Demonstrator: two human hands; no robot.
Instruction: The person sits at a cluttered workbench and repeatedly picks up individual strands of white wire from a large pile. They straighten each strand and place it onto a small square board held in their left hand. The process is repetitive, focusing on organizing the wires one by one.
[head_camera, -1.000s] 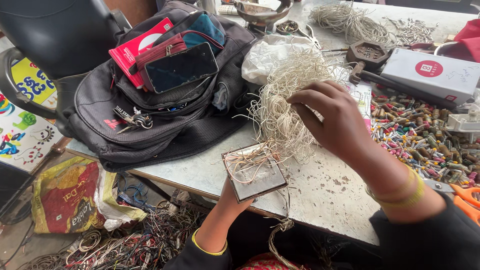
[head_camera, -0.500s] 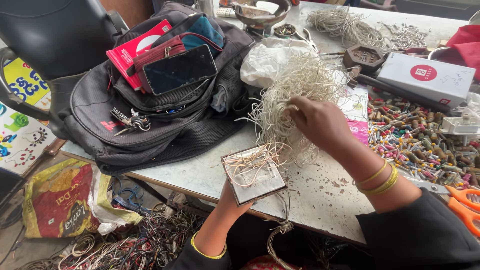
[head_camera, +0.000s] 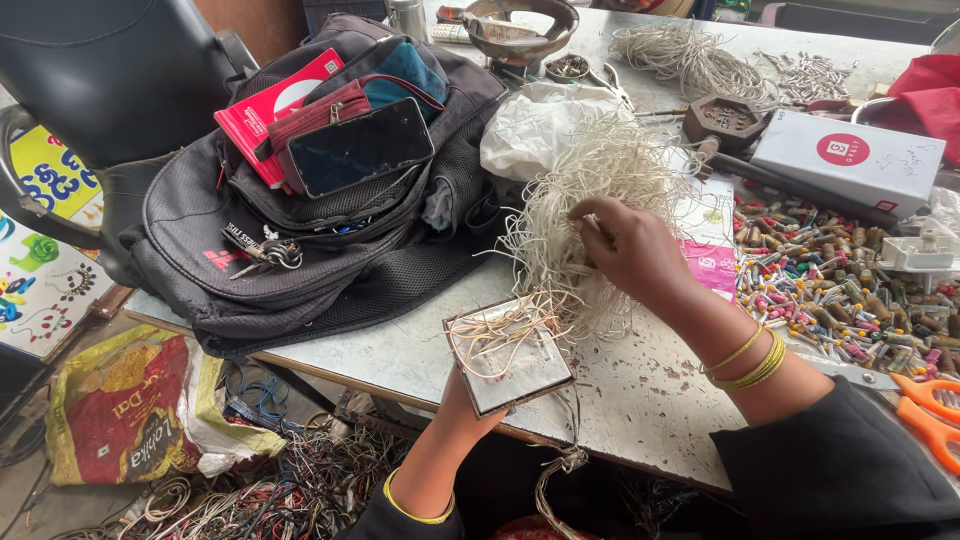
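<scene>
A tangled heap of pale cream strings (head_camera: 590, 190) lies on the worn white table (head_camera: 660, 400). My right hand (head_camera: 625, 245) rests in the heap with its fingers pinched on a few strands. My left hand (head_camera: 470, 400) comes up from below the table's front edge and holds a small square card (head_camera: 508, 355) flat, with loose strings draped across its top. Yellow bangles circle my right wrist.
A black backpack (head_camera: 300, 240) with a phone, a red wallet and keys fills the table's left. Several small coloured pieces (head_camera: 830, 275) lie at the right, beside a white box (head_camera: 850, 160) and orange scissors (head_camera: 925, 405). Wire tangles and a printed bag (head_camera: 120, 410) cover the floor.
My right hand has moved left and deeper into the string heap, pinching strands. The left hand and its card have stayed about where they were.
</scene>
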